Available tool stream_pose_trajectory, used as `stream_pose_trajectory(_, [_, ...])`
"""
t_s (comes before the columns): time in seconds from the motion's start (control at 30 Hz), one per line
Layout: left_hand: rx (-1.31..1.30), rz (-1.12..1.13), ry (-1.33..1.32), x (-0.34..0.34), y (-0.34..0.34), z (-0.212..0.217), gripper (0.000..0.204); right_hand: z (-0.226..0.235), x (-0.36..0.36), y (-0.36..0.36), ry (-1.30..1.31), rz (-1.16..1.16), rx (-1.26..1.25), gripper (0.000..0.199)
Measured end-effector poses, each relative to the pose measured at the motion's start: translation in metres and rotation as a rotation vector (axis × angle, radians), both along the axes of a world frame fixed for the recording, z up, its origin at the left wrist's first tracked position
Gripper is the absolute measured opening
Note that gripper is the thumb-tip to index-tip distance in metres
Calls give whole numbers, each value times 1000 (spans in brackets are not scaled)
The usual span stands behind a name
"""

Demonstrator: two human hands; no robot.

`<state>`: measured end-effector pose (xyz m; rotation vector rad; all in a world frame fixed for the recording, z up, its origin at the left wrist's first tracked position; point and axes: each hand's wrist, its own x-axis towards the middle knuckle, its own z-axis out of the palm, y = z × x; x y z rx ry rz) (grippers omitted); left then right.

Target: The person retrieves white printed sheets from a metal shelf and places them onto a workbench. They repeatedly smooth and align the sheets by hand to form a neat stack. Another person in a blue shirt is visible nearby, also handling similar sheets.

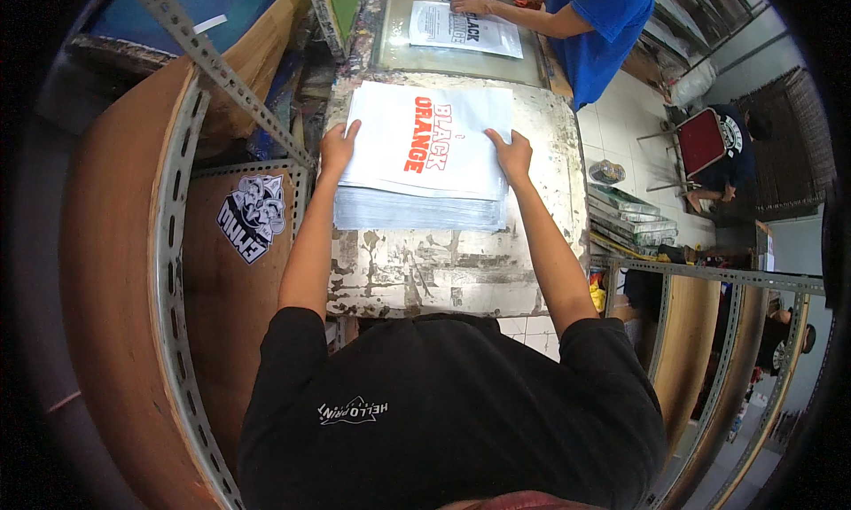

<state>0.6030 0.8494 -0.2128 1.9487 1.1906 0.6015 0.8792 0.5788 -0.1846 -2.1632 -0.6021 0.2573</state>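
A flat white plastic bag (pixel 381 147) with orange-red print lies on top of a neat stack of similar bags (pixel 417 210). It is shifted toward the far side, so the near edges of the lower bags show. My left hand (pixel 338 148) grips its left edge, thumb on top and the other fingers partly hidden. At the right edge, my right hand (pixel 511 155) holds the bag in the same way, its thumb over the print side. The stack rests on a paint-stained white table (pixel 443 284).
Across the table a co-worker in a blue shirt (pixel 603 31) has hands on another printed bag (pixel 465 33) on a glassy board (pixel 390 54). A metal-framed wooden rack (pixel 168 200) stands close on my left. Shelving (pixel 691 319) and a seated person (pixel 731 138) are to the right.
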Motion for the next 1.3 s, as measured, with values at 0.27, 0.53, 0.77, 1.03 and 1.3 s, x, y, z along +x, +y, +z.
stream_pose_trajectory(0.27, [40, -61, 151, 16, 0, -16, 49, -12, 14, 9, -30, -48, -310, 59])
stream_pose_trajectory(0.53, [599, -230, 172, 30, -34, -2, 64, 0, -46, 58, -746, 622, -69, 66])
stream_pose_trajectory(0.77, [699, -434, 461, 27, -46, -41, 73, -59, -59, 79, -765, 823, -332, 72])
stream_pose_trajectory(1.03, [658, -264, 554, 31, -32, -52, 66, -60, -58, 75, -724, 826, -298, 68])
stream_pose_trajectory(1.3, [607, -471, 350, 60, 32, -52, 58, -43, -87, 127, -484, 675, 36, 70])
